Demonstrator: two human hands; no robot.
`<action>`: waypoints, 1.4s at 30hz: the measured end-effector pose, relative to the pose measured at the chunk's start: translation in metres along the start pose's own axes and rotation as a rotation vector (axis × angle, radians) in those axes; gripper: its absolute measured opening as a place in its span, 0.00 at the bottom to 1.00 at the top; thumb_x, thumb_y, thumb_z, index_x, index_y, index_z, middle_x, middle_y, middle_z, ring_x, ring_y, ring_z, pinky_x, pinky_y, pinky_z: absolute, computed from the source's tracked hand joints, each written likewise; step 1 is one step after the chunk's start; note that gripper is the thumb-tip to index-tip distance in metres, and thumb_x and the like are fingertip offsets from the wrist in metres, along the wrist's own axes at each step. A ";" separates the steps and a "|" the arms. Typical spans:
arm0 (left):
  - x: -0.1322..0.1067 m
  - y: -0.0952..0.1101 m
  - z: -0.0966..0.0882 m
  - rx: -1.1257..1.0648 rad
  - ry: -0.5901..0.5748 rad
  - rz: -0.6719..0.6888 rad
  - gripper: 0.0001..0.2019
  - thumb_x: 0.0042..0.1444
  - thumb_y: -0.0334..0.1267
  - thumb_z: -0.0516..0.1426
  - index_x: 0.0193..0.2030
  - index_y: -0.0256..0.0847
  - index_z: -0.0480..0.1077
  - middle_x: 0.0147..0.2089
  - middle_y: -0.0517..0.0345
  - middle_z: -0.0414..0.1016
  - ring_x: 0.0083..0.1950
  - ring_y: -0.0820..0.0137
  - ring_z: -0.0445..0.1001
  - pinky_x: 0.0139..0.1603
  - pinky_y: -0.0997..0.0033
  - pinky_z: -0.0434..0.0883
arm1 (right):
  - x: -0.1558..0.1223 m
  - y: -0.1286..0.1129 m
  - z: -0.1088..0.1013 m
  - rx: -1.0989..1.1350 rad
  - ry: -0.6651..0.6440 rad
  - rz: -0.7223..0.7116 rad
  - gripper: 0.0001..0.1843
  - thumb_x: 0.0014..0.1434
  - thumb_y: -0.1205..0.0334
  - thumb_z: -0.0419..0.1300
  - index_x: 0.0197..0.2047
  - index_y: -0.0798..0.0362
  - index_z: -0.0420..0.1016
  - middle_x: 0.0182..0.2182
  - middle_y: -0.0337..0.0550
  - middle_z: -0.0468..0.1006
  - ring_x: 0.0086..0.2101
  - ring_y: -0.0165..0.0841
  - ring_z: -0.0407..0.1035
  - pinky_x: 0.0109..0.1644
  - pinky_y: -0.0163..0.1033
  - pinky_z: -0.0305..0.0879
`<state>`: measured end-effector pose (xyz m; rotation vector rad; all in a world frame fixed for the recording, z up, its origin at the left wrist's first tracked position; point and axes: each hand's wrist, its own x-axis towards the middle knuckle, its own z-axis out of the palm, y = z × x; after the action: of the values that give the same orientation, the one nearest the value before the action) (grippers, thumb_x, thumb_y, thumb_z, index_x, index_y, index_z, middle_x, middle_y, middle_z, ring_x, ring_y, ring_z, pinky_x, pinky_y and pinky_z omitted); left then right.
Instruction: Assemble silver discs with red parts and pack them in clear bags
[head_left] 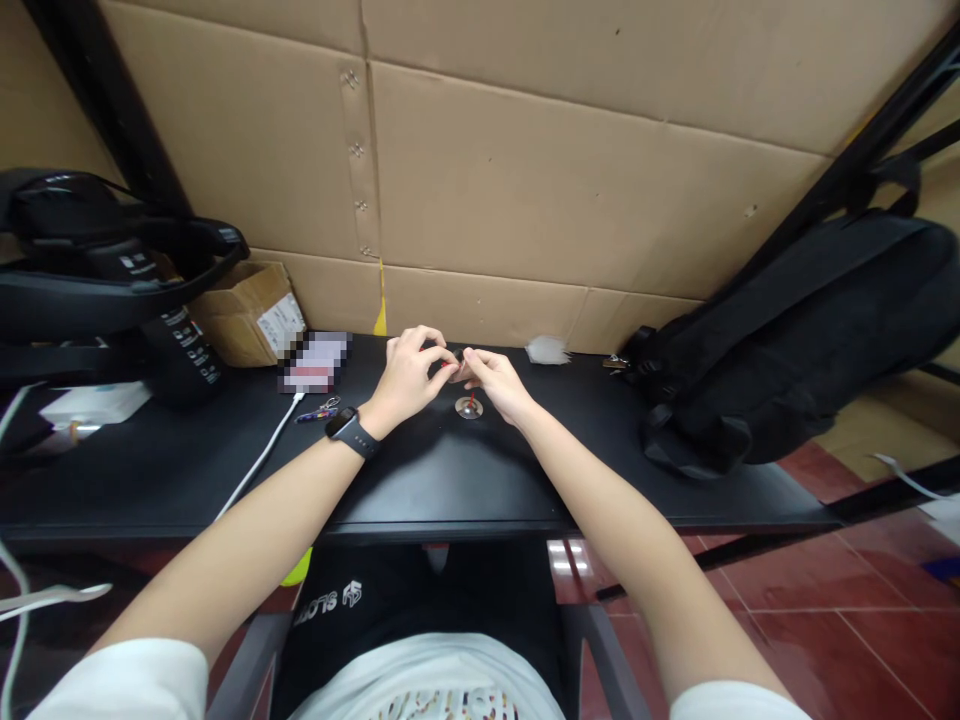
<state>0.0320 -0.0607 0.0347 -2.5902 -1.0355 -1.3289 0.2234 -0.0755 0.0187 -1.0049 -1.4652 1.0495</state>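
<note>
My left hand point(409, 375), with a black watch on its wrist, pinches with thumb and forefinger at a bit of red cord. Opposite it, my right hand point(499, 383) closes its thumb and fingers on the same small piece, apparently a shiny metal finger cymbal; the fingers cover most of it. Just below the fingertips, a round silver finger cymbal point(469, 409) with a domed middle lies on the black table point(442, 480). Red cord rises from its centre towards my hands.
To the left are a phone point(315, 362) on a white cable, a keyring point(319, 411), a cardboard box point(251, 315) and a large black bottle point(180, 350). A clear plastic bag point(548, 350) lies behind my right hand. A black backpack point(810, 330) stands right.
</note>
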 end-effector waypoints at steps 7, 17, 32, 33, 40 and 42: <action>0.003 -0.001 -0.004 -0.050 0.021 -0.065 0.05 0.63 0.41 0.62 0.38 0.45 0.80 0.50 0.52 0.74 0.56 0.58 0.72 0.58 0.54 0.64 | 0.001 0.001 0.000 -0.095 -0.039 -0.084 0.24 0.59 0.36 0.64 0.38 0.50 0.78 0.40 0.44 0.82 0.45 0.37 0.76 0.42 0.38 0.71; 0.002 -0.005 -0.003 -0.148 -0.215 -0.143 0.10 0.61 0.49 0.63 0.42 0.47 0.79 0.53 0.54 0.78 0.57 0.56 0.71 0.60 0.53 0.65 | 0.004 0.002 -0.007 -0.377 -0.031 -0.178 0.14 0.63 0.52 0.63 0.32 0.51 0.79 0.55 0.49 0.74 0.52 0.41 0.72 0.49 0.44 0.74; -0.001 -0.033 0.007 0.034 -0.382 -0.155 0.07 0.62 0.40 0.61 0.38 0.53 0.82 0.40 0.59 0.86 0.47 0.57 0.80 0.49 0.59 0.63 | -0.002 -0.002 -0.034 -0.814 -0.380 -0.114 0.06 0.56 0.70 0.67 0.29 0.50 0.80 0.25 0.37 0.81 0.27 0.33 0.75 0.37 0.37 0.66; -0.001 -0.034 0.008 0.030 -0.375 -0.155 0.07 0.62 0.40 0.60 0.37 0.52 0.82 0.40 0.59 0.86 0.46 0.57 0.80 0.48 0.59 0.63 | -0.001 -0.001 -0.034 -0.816 -0.369 -0.105 0.07 0.56 0.71 0.67 0.28 0.50 0.80 0.25 0.37 0.82 0.28 0.33 0.75 0.37 0.37 0.66; 0.000 -0.027 0.008 -0.022 -0.386 -0.258 0.07 0.61 0.41 0.59 0.38 0.49 0.79 0.40 0.59 0.86 0.47 0.57 0.82 0.52 0.58 0.65 | 0.003 0.003 -0.033 -0.904 -0.255 -0.169 0.07 0.58 0.68 0.68 0.28 0.51 0.79 0.28 0.39 0.82 0.30 0.32 0.74 0.38 0.36 0.64; 0.001 -0.023 0.006 -0.036 -0.401 -0.318 0.07 0.61 0.42 0.59 0.38 0.49 0.79 0.41 0.60 0.86 0.48 0.58 0.82 0.54 0.57 0.65 | 0.005 0.004 -0.031 -0.816 -0.181 -0.163 0.07 0.60 0.65 0.66 0.30 0.52 0.78 0.28 0.39 0.82 0.30 0.31 0.74 0.38 0.35 0.65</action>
<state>0.0227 -0.0403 0.0262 -2.8816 -1.5485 -0.8874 0.2534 -0.0666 0.0190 -1.3307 -2.1577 0.4082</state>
